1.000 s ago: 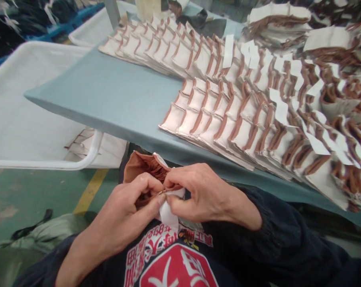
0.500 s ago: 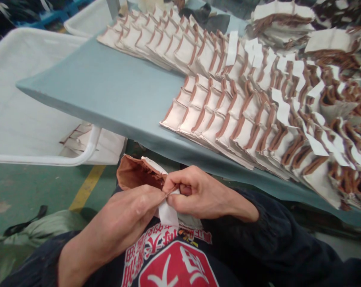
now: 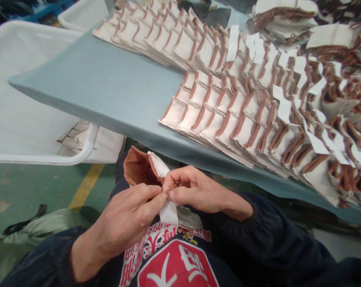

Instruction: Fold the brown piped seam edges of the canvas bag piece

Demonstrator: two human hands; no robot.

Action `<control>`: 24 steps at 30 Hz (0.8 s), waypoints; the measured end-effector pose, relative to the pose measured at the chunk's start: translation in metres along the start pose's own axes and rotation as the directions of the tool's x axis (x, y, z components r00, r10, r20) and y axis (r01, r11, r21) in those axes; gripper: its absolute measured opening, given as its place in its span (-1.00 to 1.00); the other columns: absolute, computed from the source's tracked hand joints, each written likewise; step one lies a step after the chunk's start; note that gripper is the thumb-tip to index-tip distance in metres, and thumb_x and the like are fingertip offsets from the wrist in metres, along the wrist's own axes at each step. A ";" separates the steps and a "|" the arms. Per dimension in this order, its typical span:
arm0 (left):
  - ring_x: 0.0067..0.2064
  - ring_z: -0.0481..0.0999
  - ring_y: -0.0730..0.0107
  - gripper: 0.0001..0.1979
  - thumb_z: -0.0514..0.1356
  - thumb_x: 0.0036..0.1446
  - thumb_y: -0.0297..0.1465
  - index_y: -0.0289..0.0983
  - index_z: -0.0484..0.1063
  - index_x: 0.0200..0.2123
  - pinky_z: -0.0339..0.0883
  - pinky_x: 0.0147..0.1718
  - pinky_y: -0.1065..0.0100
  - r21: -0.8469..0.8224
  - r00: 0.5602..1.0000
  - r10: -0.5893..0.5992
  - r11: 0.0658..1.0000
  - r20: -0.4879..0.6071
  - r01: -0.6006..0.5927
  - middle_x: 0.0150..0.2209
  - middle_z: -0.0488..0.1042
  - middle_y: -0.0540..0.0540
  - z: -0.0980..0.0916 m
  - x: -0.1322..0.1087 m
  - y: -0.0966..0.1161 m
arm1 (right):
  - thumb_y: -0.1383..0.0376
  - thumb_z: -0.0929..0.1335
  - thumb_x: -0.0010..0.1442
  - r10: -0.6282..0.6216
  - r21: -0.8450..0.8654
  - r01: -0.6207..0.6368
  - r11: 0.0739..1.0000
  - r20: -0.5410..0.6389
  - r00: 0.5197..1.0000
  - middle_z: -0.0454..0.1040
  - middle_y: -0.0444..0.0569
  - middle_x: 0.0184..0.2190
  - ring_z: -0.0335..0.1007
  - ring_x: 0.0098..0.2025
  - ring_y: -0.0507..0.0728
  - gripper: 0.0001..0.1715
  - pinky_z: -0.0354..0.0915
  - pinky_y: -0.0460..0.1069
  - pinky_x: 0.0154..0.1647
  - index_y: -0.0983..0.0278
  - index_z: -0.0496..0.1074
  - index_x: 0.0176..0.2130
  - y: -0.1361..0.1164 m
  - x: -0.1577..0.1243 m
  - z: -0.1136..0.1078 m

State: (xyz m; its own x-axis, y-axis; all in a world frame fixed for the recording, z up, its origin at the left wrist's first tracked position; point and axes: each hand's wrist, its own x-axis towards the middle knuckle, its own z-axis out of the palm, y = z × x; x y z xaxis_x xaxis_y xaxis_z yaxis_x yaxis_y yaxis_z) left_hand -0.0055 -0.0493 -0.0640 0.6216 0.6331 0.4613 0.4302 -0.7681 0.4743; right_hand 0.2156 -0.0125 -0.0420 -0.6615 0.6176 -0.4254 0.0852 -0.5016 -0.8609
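Observation:
Both my hands meet over my lap, just below the table's front edge. My left hand and my right hand pinch a brown leather piece with a white lining strip hanging from it. The fingertips of both hands press together on the piece's edge. The brown part stands up behind my left fingers. Rows of similar brown-and-white pieces lie overlapped on the blue-grey table ahead of me.
A white cloth-lined cart stands at the left, with a few pieces under the table edge. Stacks of more pieces are piled at the back right. A yellow line marks the green floor.
The brown piece has turned a little between my fingers and the white strip has slid up; both hands stay pinched on it. The view has shifted slightly.

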 end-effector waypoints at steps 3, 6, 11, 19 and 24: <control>-0.23 0.71 0.36 -0.64 0.12 0.30 -0.66 -0.18 0.41 0.06 0.58 -0.21 0.40 -0.118 0.990 -0.135 0.984 -0.030 0.130 -0.18 0.69 -0.08 0.000 -0.001 0.006 | 0.38 0.36 0.05 -0.042 -0.065 0.039 0.997 -0.039 0.998 0.32 -0.26 -0.54 0.10 -0.54 -0.07 -0.97 0.07 -0.17 -0.56 0.29 0.42 -0.38 -0.001 -0.003 0.003; -0.33 0.67 0.38 -0.71 0.18 0.26 -0.55 -0.18 0.42 0.02 0.56 -0.27 0.43 -0.138 0.942 -0.333 0.935 -0.026 0.327 -0.26 0.67 -0.01 -0.005 -0.002 0.012 | 0.44 0.34 0.05 -0.122 -0.206 0.099 0.974 -0.106 0.987 0.26 -0.31 -0.59 0.06 -0.58 -0.08 -0.90 0.01 -0.18 -0.60 0.28 0.44 -0.37 -0.002 -0.008 0.005; -0.32 0.65 0.39 -0.77 0.05 0.42 -0.45 -0.17 0.51 -0.11 0.48 -0.30 0.45 -0.273 0.892 -0.432 0.849 0.135 0.452 -0.29 0.66 0.02 -0.018 0.011 0.011 | 0.48 0.35 0.08 -0.448 -0.579 0.304 0.756 -0.119 0.886 0.41 -0.26 -0.55 0.23 -0.53 -0.06 -0.86 0.12 -0.14 -0.48 0.27 0.49 -0.38 0.002 -0.013 0.006; -0.44 0.50 0.44 -0.68 0.06 0.48 -0.39 -0.21 0.45 -0.37 0.31 -0.41 0.43 -0.290 0.885 -0.345 0.852 0.313 0.435 -0.45 0.53 0.07 -0.023 0.029 0.002 | 0.43 0.31 0.19 -0.589 -0.817 0.337 0.468 -0.003 0.808 0.59 -0.13 -0.44 0.42 -0.43 0.02 -0.85 0.20 -0.08 -0.38 0.25 0.48 -0.33 0.004 -0.018 0.008; -0.28 0.61 0.39 -0.81 0.07 0.48 -0.44 -0.20 0.49 -0.16 0.36 -0.30 0.40 -0.275 0.925 -0.241 0.906 0.293 0.323 -0.29 0.60 0.04 -0.020 0.019 0.000 | 0.44 0.34 0.16 -0.548 -0.756 0.310 0.577 -0.077 0.833 0.56 -0.17 -0.46 0.36 -0.47 -0.02 -0.85 0.19 -0.11 -0.39 0.26 0.52 -0.34 0.000 -0.020 0.008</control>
State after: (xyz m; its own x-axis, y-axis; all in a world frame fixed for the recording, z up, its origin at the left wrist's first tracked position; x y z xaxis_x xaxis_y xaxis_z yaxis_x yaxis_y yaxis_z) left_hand -0.0068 -0.0355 -0.0402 0.6636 0.7423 0.0928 0.4105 -0.4650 0.7844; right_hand 0.2234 -0.0296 -0.0313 -0.5398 0.8363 0.0962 0.4074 0.3595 -0.8395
